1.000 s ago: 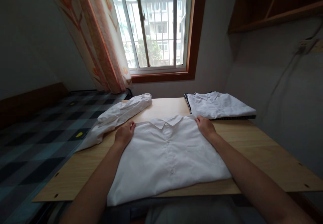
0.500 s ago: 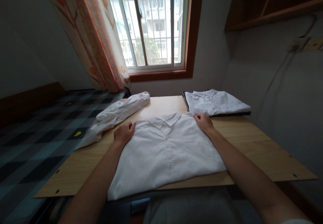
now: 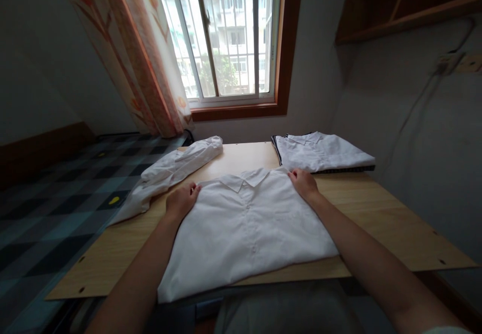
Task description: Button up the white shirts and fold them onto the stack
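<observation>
A white collared shirt (image 3: 244, 228) lies folded, buttons up, on the wooden board (image 3: 361, 213) in front of me. Its collar points toward the window, and its lower left corner hangs slightly past the board's front edge. My left hand (image 3: 183, 201) is closed on the shirt's left shoulder edge. At the opposite shoulder, my right hand (image 3: 302, 182) pinches the fabric beside the collar. The fingertips of both hands are partly hidden.
A stack of folded clothes (image 3: 324, 152), white shirt on top, sits at the board's back right. Another white garment (image 3: 176, 171) lies loosely along the left edge, partly over the checkered bed (image 3: 56, 203). A wooden shelf (image 3: 406, 27) hangs at the upper right.
Both hands keep their grip on the shirt's shoulders. The view has shifted very slightly; the shirt and the other garments stay essentially where they were.
</observation>
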Motion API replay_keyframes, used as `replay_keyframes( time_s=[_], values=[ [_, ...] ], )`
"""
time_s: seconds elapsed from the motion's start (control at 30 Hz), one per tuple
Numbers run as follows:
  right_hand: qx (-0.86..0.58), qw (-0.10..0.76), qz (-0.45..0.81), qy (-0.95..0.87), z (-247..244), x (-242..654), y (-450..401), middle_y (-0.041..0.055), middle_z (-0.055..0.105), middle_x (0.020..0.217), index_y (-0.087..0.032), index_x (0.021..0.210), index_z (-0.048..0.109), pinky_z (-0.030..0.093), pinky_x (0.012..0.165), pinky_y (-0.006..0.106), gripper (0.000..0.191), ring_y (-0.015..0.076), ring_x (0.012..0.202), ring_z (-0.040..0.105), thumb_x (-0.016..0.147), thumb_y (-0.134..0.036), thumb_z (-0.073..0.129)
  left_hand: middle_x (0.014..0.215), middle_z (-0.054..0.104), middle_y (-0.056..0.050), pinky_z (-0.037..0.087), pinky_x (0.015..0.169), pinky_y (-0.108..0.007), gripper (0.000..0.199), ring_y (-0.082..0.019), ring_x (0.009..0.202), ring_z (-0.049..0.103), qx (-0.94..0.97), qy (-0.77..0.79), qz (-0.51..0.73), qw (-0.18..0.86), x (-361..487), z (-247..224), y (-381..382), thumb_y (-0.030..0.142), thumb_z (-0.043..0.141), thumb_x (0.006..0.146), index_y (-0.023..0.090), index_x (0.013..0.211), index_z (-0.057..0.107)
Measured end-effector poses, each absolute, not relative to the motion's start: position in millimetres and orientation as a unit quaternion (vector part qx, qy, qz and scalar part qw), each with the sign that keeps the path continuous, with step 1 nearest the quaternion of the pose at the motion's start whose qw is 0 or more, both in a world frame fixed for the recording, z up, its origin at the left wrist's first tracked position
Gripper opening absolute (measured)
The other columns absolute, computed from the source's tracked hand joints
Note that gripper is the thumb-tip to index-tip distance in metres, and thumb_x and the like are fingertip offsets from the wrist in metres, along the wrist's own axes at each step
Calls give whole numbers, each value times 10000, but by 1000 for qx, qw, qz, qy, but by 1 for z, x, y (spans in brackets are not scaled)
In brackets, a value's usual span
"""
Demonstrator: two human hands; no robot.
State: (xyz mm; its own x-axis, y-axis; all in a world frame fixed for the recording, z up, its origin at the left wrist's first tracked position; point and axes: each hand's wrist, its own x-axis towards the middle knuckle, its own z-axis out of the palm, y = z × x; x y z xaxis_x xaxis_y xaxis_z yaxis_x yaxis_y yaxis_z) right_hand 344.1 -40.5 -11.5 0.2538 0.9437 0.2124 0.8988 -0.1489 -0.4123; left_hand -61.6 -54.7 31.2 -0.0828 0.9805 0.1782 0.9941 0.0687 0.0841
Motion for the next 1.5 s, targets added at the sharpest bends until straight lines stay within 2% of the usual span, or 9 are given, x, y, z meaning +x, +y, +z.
replay_keyframes(
  time_s=[0.17, 0.27, 0.37, 0.47, 0.57, 0.73, 0.93, 1.23, 1.5],
  values=[
    [-749, 242, 89, -610, -8, 352, -39, 130, 746, 906, -142, 869, 727, 338, 615, 261, 453, 196, 805, 649, 1027, -387, 380, 930, 708, -47, 463, 671, -289, 402, -218, 811, 664, -680, -712, -177, -13, -71, 35, -51, 491, 444, 904, 214, 1153, 595],
    [-736, 233, 104, -627, -6, 354, -40, 110, 750, 907, -155, 858, 729, 335, 603, 253, 417, 191, 808, 651, 1008, -392, 420, 1138, 679, -95, 507, 836, -321, 499, -214, 945, 652, -720, -639, -271, 6, -68, 35, -54, 487, 385, 923, 179, 1284, 540],
    [-740, 213, 73, -633, -8, 347, -42, 102, 750, 942, -174, 878, 727, 342, 604, 252, 326, 199, 826, 658, 975, -374, 488, 1429, 549, -98, 375, 1103, -366, 542, -226, 1290, 510, -811, -549, -204, -1, -55, 25, -61, 473, 327, 951, 203, 1381, 515],
    [-750, 204, 47, -628, -10, 341, -45, 113, 745, 945, -175, 918, 718, 376, 629, 256, 295, 210, 833, 667, 977, -355, 492, 1556, 421, -69, 217, 1200, -439, 565, -258, 1459, 317, -829, -555, -70, -4, -41, 10, -70, 500, 343, 958, 251, 1444, 488],
    [-740, 219, 57, -634, -5, 345, -47, 107, 739, 961, -164, 1054, 691, 421, 688, 253, 221, 207, 853, 667, 950, -298, 548, 1592, 357, -59, 181, 1210, -455, 577, -263, 1491, 255, -813, -581, -29, 11, -35, 2, -77, 524, 329, 974, 278, 1482, 447],
    [-676, 278, 27, -682, 20, 352, -54, 148, 686, 1152, -115, 1283, 606, 456, 915, 288, 394, 221, 1031, 634, 899, -195, 571, 1597, 343, -81, 191, 1209, -443, 591, -270, 1492, 253, -801, -598, -31, 23, -34, 6, -80, 532, 346, 975, 259, 1491, 438],
    [-576, 209, -3, -790, -3, 305, -67, 134, 474, 1502, -151, 1415, 528, 252, 1180, 421, 463, 251, 1416, 375, 983, -263, 406, 1590, 349, -120, 222, 1202, -432, 666, -288, 1484, 272, -779, -624, -54, 11, -35, 6, -81, 587, 366, 949, 209, 1493, 436],
    [-638, 97, 64, -761, -16, 309, -59, 119, 247, 1628, -202, 1541, 339, 122, 1207, 501, 633, 242, 1509, 182, 1011, -546, 307, 1587, 345, -144, 229, 1193, -428, 610, -266, 1481, 283, -739, -671, -52, 21, -41, -1, -75, 463, 210, 1006, 174, 1505, 409],
    [-662, 48, -10, -748, -9, 297, -64, 149, 262, 1615, -149, 1527, 364, 48, 1199, 549, 559, 283, 1508, 175, 1026, -395, 321, 1588, 341, -151, 231, 1182, -473, 578, -310, 1480, 274, -734, -678, -22, 23, -37, 5, -74, 421, 250, 1002, 191, 1513, 394]
  ],
)
